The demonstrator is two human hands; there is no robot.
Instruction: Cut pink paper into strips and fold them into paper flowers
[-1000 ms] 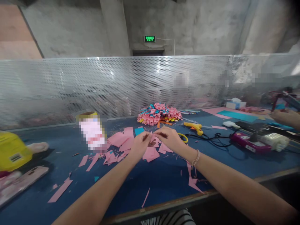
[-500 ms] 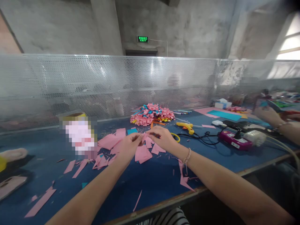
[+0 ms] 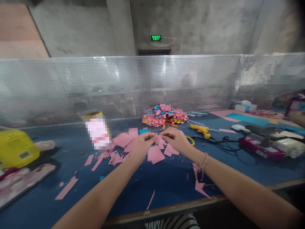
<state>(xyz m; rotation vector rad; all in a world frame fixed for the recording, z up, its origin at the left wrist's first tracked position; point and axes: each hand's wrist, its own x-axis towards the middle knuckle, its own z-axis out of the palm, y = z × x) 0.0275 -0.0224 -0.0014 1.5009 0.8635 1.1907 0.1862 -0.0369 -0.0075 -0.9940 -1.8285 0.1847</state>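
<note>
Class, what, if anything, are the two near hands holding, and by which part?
A piece of pink paper, pinched by the left hand and right hand, apparently at opposite sides; the exact grip is too small to tell.

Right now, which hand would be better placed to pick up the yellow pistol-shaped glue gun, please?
Probably the right hand: the yellow pistol-shaped glue gun lies to its right, while the left hand is farther away. Both seem to pinch pink paper.

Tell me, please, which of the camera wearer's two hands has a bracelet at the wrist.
The right hand: a pale bracelet circles its wrist, whereas the left hand has a bare wrist.
</note>
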